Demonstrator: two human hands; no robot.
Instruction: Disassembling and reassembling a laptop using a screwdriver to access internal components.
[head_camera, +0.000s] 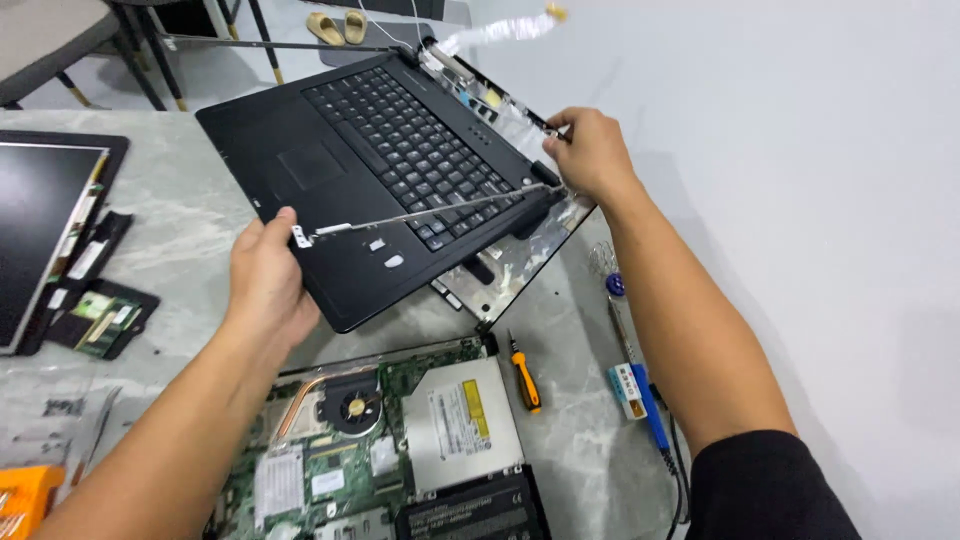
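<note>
A black laptop top case with keyboard (385, 150) and trackpad is held tilted above the grey marble table (180, 210). My left hand (268, 280) grips its near edge, thumb on top beside a thin metal hinge bracket (430, 208) that lies across the palm rest. My right hand (592, 152) holds the far right corner, where a hinge and silvery foil parts show. Below the case lies the opened laptop base (380, 450), with circuit board, copper-piped fan and silver optical drive (462, 425) exposed.
An orange-handled screwdriver (525, 380) lies right of the base, a blue-handled tool (640, 395) with a cable beyond it. A detached screen panel (40, 235) and small circuit boards (105, 315) sit at left. An orange box (25, 500) is at bottom left. Chair legs and slippers are on the floor behind.
</note>
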